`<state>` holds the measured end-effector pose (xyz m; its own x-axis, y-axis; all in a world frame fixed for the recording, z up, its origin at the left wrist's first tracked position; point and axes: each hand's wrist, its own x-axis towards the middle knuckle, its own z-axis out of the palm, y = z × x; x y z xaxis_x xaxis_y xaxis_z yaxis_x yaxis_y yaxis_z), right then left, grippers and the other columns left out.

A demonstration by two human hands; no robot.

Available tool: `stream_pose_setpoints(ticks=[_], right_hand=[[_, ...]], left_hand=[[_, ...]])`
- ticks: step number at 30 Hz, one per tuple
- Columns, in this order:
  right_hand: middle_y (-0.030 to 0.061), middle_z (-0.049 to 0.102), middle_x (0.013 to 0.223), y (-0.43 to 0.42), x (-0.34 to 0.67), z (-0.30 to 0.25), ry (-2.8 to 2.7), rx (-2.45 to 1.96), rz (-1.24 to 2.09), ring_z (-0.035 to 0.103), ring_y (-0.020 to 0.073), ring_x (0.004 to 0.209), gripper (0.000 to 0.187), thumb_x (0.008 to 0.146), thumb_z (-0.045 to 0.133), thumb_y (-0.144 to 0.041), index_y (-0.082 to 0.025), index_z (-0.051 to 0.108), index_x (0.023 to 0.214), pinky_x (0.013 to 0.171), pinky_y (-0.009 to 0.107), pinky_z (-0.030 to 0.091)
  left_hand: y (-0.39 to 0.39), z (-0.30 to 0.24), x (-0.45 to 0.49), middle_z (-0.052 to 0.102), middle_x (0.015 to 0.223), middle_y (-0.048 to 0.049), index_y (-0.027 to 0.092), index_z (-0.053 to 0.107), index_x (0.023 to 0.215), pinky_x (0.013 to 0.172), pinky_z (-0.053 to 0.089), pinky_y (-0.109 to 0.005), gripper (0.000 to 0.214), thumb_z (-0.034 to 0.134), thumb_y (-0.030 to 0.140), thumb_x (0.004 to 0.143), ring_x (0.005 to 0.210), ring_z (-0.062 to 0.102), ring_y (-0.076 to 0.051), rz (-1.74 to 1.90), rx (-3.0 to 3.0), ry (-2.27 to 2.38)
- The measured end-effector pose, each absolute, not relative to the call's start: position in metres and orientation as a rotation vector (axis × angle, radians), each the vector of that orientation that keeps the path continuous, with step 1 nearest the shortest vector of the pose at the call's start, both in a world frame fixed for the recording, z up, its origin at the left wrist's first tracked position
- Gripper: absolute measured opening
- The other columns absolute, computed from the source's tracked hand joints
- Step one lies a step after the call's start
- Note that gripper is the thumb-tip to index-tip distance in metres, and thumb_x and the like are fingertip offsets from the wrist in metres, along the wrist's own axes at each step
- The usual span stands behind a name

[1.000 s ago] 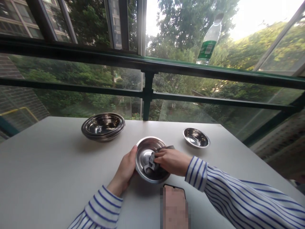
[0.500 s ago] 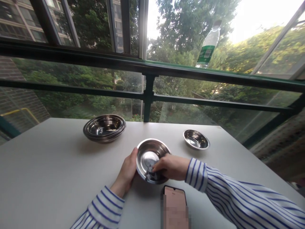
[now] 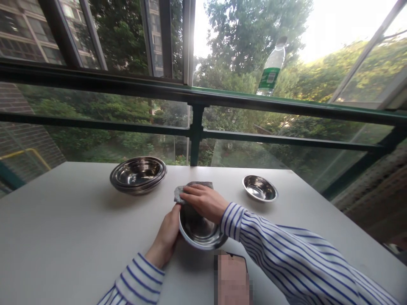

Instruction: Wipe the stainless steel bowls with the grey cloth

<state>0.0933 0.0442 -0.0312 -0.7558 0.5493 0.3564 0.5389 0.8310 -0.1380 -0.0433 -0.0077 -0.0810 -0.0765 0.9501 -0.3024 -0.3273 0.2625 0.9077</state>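
Observation:
A shiny metal bowl [image 3: 203,237] is in the middle of the white table, facing up. My left hand [image 3: 168,231] grips its left rim, thumb on top and the other fingers hidden behind the wall. With my right hand [image 3: 205,201] I press a grey cloth [image 3: 179,194] over the bowl's far rim. The fingers lie across the cloth, which sticks out to the left and beyond the rim. My right wrist and hand cover much of the bowl's inside.
A stack of metal bowls [image 3: 138,176] stands at the back left. One smaller metal bowl [image 3: 260,188] sits at the right. Close to the near edge lies a phone [image 3: 233,279]. Behind the table runs a green railing [image 3: 197,127], with a plastic bottle [image 3: 271,74] on it.
My right hand has moved from inside the bowl, near its lower side, up to the far rim with the cloth. My left hand keeps its hold at the left.

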Motion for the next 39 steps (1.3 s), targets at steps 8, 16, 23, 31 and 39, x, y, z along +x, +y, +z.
stream_pose_setpoints(ticks=[8, 16, 23, 31, 39], right_hand=[[0.0121, 0.057, 0.124, 0.049, 0.156, -0.039, -2.720, -1.029, 0.029, 0.061, 0.0227, 0.102, 0.035, 0.088, 0.042, -0.015, -0.016, 0.058, 0.119, 0.088, 0.033, 0.050], [0.0147, 0.053, 0.127, -0.016, 0.171, -0.059, -2.673, -1.098, -0.047, 0.052, 0.0263, 0.108, 0.038, 0.087, 0.044, -0.019, -0.011, 0.052, 0.124, 0.089, 0.040, 0.047], [0.0123, 0.061, 0.115, -0.035, 0.138, -0.060, -2.745, -0.997, -0.214, 0.052, 0.0250, 0.095, 0.034, 0.090, 0.044, -0.024, -0.015, 0.050, 0.123, 0.078, 0.039, 0.047], [0.0055, 0.061, 0.119, -0.020, 0.159, -0.051, -2.841, -0.833, -0.149, 0.051, 0.0223, 0.099, 0.031, 0.092, 0.043, -0.021, -0.021, 0.051, 0.122, 0.079, 0.035, 0.046], [0.0129, 0.061, 0.116, -0.029, 0.132, -0.058, -2.703, -0.772, -0.305, 0.053, 0.0226, 0.095, 0.034, 0.092, 0.040, -0.018, -0.012, 0.048, 0.125, 0.077, 0.036, 0.048]], left_hand=[[-0.005, -0.085, -0.057, 0.071, 0.100, -0.0136, 0.010, 0.067, 0.104, 0.091, 0.043, -0.036, 0.051, 0.050, 0.052, 0.080, 0.097, 0.063, -0.025, 1.250, 0.758, 1.258], [-0.003, -0.088, -0.050, 0.071, 0.098, -0.0137, 0.009, 0.066, 0.103, 0.093, 0.041, -0.037, 0.052, 0.049, 0.053, 0.080, 0.099, 0.062, -0.025, 1.351, 0.701, 1.292], [-0.004, -0.085, -0.043, 0.070, 0.101, -0.0127, 0.010, 0.065, 0.101, 0.094, 0.041, -0.035, 0.048, 0.047, 0.050, 0.082, 0.105, 0.059, -0.024, 1.395, 0.638, 1.279], [-0.007, -0.080, -0.044, 0.072, 0.094, -0.0120, 0.009, 0.066, 0.101, 0.088, 0.046, -0.033, 0.045, 0.050, 0.046, 0.082, 0.095, 0.064, -0.022, 1.326, 0.574, 1.234], [-0.018, -0.057, -0.042, 0.073, 0.084, -0.0111, 0.009, 0.065, 0.105, 0.075, 0.052, -0.034, 0.042, 0.041, 0.039, 0.087, 0.082, 0.067, -0.023, 1.165, 0.418, 1.004]])
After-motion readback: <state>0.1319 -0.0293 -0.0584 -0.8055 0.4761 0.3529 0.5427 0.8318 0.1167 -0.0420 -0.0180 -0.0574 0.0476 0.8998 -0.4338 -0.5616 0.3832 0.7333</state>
